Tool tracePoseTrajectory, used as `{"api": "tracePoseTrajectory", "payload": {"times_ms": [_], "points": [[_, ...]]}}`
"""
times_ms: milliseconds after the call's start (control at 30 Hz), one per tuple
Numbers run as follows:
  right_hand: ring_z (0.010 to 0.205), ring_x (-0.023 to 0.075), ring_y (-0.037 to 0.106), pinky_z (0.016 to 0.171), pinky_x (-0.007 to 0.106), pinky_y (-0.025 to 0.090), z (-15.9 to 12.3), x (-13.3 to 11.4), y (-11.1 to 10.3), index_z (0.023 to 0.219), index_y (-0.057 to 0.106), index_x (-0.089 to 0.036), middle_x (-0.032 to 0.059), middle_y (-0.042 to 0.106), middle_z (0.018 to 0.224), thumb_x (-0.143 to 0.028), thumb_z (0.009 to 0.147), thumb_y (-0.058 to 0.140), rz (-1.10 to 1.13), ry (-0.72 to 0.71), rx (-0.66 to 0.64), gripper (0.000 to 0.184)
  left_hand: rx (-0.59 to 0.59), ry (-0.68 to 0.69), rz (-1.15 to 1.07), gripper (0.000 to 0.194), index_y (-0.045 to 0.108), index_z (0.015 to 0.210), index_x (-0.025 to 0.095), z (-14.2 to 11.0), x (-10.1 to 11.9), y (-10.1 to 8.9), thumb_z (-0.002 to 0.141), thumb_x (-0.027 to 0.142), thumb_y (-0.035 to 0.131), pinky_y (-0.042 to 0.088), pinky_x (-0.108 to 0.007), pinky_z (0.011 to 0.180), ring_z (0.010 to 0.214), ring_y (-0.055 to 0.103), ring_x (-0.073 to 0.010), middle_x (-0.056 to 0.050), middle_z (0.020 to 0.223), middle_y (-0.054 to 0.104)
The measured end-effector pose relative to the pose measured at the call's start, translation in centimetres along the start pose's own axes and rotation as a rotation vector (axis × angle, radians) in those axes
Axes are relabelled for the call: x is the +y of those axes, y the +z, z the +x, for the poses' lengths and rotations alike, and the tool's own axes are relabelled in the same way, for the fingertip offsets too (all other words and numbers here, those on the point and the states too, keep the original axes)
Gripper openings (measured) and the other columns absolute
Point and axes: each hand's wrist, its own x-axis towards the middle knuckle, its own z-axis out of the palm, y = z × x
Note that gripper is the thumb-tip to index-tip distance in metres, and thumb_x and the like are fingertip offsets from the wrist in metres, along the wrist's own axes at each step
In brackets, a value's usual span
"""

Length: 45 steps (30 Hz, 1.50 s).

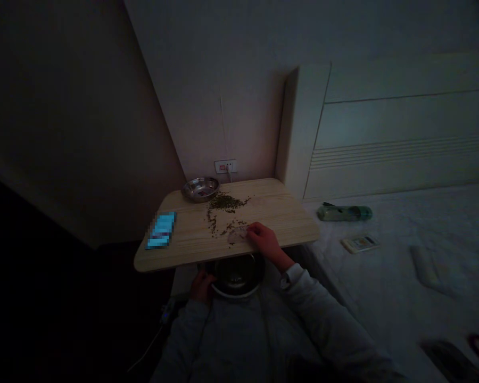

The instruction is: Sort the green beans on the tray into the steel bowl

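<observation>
My right hand (261, 239) is closed, pinching a thin, pale, see-through sheet (238, 234) that lies against the wooden tabletop near its front edge. Small dark green beans (225, 201) are heaped towards the back, and a thinner trail of them curves down the board to the sheet. Below the front edge, a dark bowl with a pale rim (239, 294) rests at my lap. My left hand (201, 287) grips this bowl's left side, thumb at the rim. What lies inside the bowl is too dark to make out.
A shiny metal bowl (201, 189) stands at the table's (279, 213) back left, and a lit, blurred-out phone (162, 230) lies at its left edge. On the bed to the right are a green bottle (344, 213) and another phone (360, 243). A wall socket (225, 166) holds a plug.
</observation>
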Motion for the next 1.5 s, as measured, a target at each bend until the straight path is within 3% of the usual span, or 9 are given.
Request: {"api": "tracePoseTrajectory", "payload": {"times_ms": [200,467,767,900,1133,1300,1400,1500], "points": [[0.07,0.0142,0.056,0.066,0.025,0.04,0.0,0.1,0.0,0.079,0.062,-0.019,0.0002,0.065,0.073,-0.022,0.073,0.054,-0.019,-0.006,-0.019,0.011,-0.009,-0.015,-0.004,0.027,0.065,0.065,0.017,-0.1,0.2,0.1,0.039,0.014,0.067,0.047,-0.035,0.069,0.068,0.063,-0.0213,-0.001,0.066,0.069],[0.07,0.0139,0.057,0.069,0.025,0.042,0.1,0.5,-0.1,0.075,0.062,-0.018,-0.0006,0.065,0.072,-0.022,0.07,0.055,0.058,-0.034,-0.096,0.009,-0.011,0.013,0.042,0.023,0.065,0.064,0.017,-0.2,0.3,0.1,0.041,0.016,0.067,0.044,-0.031,0.062,0.061,0.058,-0.018,0.001,0.058,0.064],[0.066,0.0127,0.056,0.063,0.023,0.04,-0.1,0.3,-0.3,0.073,0.062,-0.018,-0.0022,0.063,0.067,-0.021,0.066,0.055,0.102,-0.035,-0.149,0.01,0.018,0.032,0.055,0.023,0.062,0.063,0.016,0.2,0.0,-0.2,0.04,0.018,0.068,0.043,-0.03,0.062,0.06,0.058,-0.0169,0.002,0.058,0.062],[0.064,0.0125,0.055,0.061,0.022,0.039,-0.2,0.2,-0.4,0.072,0.061,-0.018,-0.0023,0.062,0.066,-0.02,0.065,0.054,0.109,-0.027,-0.169,0.01,-0.022,0.036,0.031,0.023,0.063,0.064,0.016,0.3,-0.3,-0.3,0.041,0.018,0.068,0.043,-0.03,0.062,0.059,0.057,-0.0164,0.001,0.059,0.064],[0.059,0.0114,0.051,0.058,0.022,0.037,0.2,0.2,-0.9,0.068,0.058,-0.017,-0.0023,0.061,0.062,-0.024,0.064,0.052,0.279,0.003,-0.255,0.01,-0.005,0.019,0.032,0.022,0.062,0.061,0.016,0.2,-0.1,-0.3,0.039,0.016,0.067,0.043,-0.029,0.06,0.059,0.058,-0.0164,0.002,0.057,0.063],[0.059,0.012,0.05,0.06,0.024,0.039,2.3,1.1,-2.2,0.066,0.054,-0.018,-0.0017,0.057,0.061,-0.032,0.064,0.05,0.444,0.07,-0.051,0.014,0.001,-0.024,0.026,0.023,0.063,0.062,0.017,-0.2,0.4,0.2,0.039,0.015,0.066,0.044,-0.031,0.059,0.059,0.06,-0.019,0.001,0.057,0.064],[0.06,0.013,0.051,0.063,0.025,0.04,2.9,1.6,-2.5,0.066,0.052,-0.019,-0.0019,0.055,0.059,-0.033,0.063,0.049,0.39,0.094,0.074,0.015,-0.011,-0.01,0.014,0.025,0.064,0.065,0.017,-0.6,0.6,0.5,0.04,0.014,0.066,0.045,-0.031,0.062,0.066,0.063,-0.0215,0.0,0.06,0.066],[0.063,0.0139,0.052,0.065,0.026,0.041,2.6,1.8,-2.4,0.068,0.052,-0.019,-0.0014,0.057,0.061,-0.034,0.063,0.047,0.298,0.074,0.085,0.017,0.003,0.004,-0.011,0.025,0.065,0.066,0.017,-0.8,0.6,0.7,0.041,0.015,0.066,0.045,-0.032,0.064,0.069,0.064,-0.0229,-0.001,0.061,0.067]]}}
